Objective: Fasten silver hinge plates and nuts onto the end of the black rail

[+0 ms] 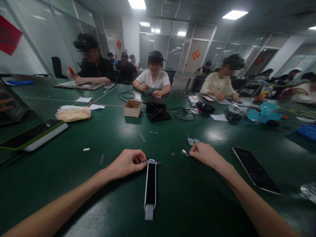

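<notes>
My left hand (129, 161) is closed in a pinch at the left end of a thin threaded rod (158, 163). The rod crosses the top of a long black piece with a silver frame (151, 184), which lies on the table pointing toward me. My right hand (203, 153) is closed, its fingertips down by several small metal nuts or washers (184, 151); whatever it pinches is hidden. One more small ring (172, 153) lies apart to the left. Just beyond the right fingers is a flat grey metal plate with holes (193, 141).
A phone (255, 169) lies at right, a green-edged device (34, 133) at left. Farther off stand a small wooden box (132, 109), a black stand (156, 107) with cables and blue fan blades (265, 113). Several people sit across the green table (118, 131).
</notes>
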`<control>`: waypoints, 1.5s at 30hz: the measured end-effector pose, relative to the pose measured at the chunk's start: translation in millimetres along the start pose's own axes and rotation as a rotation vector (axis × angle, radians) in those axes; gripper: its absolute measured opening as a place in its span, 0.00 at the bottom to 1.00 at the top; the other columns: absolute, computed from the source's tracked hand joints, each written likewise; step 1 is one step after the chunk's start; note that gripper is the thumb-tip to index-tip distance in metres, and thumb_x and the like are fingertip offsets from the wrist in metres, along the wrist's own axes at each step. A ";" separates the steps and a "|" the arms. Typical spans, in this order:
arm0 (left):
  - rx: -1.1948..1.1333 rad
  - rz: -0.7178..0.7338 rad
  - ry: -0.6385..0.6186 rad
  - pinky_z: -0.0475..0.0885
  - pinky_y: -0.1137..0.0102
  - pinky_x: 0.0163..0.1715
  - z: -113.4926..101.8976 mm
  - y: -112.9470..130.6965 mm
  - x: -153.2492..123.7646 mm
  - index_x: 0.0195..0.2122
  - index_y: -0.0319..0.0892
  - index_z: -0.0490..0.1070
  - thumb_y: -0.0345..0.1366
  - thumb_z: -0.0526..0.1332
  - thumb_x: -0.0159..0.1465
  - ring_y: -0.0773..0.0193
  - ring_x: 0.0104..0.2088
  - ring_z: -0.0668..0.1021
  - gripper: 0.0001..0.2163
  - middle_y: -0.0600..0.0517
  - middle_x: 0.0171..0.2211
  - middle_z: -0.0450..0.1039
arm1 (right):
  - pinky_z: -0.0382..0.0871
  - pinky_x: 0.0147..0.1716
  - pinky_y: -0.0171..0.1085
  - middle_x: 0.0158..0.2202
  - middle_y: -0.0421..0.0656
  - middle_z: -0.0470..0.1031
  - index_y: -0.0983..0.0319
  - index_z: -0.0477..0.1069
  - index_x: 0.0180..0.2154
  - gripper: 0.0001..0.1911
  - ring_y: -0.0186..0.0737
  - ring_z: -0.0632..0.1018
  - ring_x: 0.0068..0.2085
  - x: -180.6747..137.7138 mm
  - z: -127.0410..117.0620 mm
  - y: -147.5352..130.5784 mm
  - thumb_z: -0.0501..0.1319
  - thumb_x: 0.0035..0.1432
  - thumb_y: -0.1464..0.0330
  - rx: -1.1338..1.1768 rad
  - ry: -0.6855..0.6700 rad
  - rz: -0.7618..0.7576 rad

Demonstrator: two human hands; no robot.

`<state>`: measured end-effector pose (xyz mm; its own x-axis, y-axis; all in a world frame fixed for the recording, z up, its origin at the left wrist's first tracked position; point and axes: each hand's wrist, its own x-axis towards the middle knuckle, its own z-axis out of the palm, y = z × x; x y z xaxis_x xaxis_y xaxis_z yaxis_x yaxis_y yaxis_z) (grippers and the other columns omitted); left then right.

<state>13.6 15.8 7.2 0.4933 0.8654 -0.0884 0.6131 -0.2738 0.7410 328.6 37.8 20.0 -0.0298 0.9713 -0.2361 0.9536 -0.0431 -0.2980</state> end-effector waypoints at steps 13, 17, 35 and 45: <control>0.001 0.011 -0.016 0.70 0.72 0.29 -1.8 1.5 -2.1 0.34 0.39 0.72 0.39 0.60 0.59 0.65 0.28 0.76 0.09 0.53 0.29 0.74 | 0.65 0.27 0.37 0.24 0.45 0.74 0.63 0.73 0.23 0.10 0.41 0.76 0.27 0.2 2.9 -3.9 0.59 0.53 0.67 -0.038 0.111 -0.026; 0.020 0.019 -0.009 0.70 0.72 0.29 -1.0 -0.4 -1.4 0.35 0.39 0.72 0.40 0.60 0.59 0.65 0.28 0.76 0.09 0.53 0.28 0.74 | 0.64 0.27 0.37 0.24 0.45 0.73 0.63 0.71 0.22 0.11 0.41 0.75 0.27 -0.4 0.8 -4.8 0.57 0.54 0.69 -0.081 0.170 -0.040; 0.027 0.007 -0.031 0.68 0.73 0.27 -3.5 3.0 -0.8 0.34 0.40 0.72 0.41 0.59 0.58 0.66 0.26 0.74 0.10 0.54 0.26 0.73 | 0.67 0.29 0.33 0.29 0.39 0.73 0.63 0.72 0.33 0.02 0.33 0.72 0.29 -26.5 44.6 -53.2 0.62 0.54 0.73 0.280 0.141 -0.657; 0.004 -0.004 -0.039 0.68 0.74 0.26 -2.7 2.3 -0.3 0.34 0.41 0.72 0.42 0.59 0.59 0.66 0.25 0.74 0.10 0.55 0.25 0.73 | 0.68 0.29 0.32 0.34 0.41 0.75 0.63 0.71 0.45 0.14 0.32 0.72 0.29 -25.4 50.0 -54.7 0.60 0.55 0.74 0.362 0.123 -0.738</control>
<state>13.2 16.1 10.8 0.5139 0.8498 -0.1173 0.6177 -0.2717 0.7380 262.2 3.8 -3.9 -0.5571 0.7971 0.2330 0.5456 0.5629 -0.6209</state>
